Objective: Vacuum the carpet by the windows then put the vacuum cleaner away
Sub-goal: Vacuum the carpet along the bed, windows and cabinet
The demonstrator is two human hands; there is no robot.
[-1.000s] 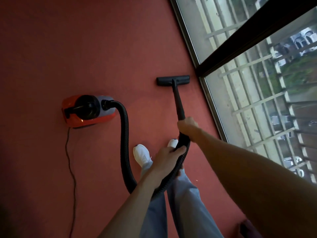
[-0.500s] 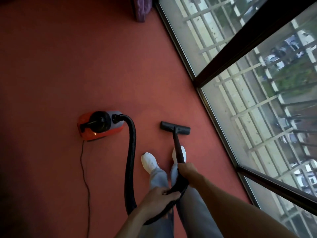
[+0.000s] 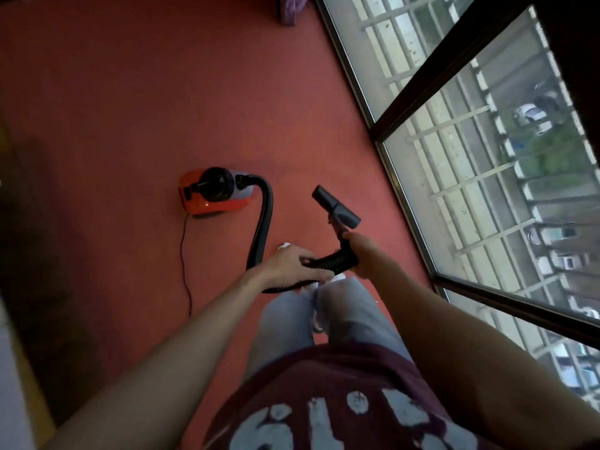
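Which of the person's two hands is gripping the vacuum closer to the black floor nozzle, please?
The right hand, holding just behind the nozzle; the left hand grips the ribbed hose farther back.

A purple cloth item (image 3: 291,8) is seen at the far edge of the floor, just beside the window frame. Beyond the glass on the right, a white barred railing (image 3: 454,151) is visible, with parked cars (image 3: 532,115) and greenery (image 3: 545,157) below it. Dark furniture (image 3: 35,254) is glimpsed along the left edge, too dim to be identified.
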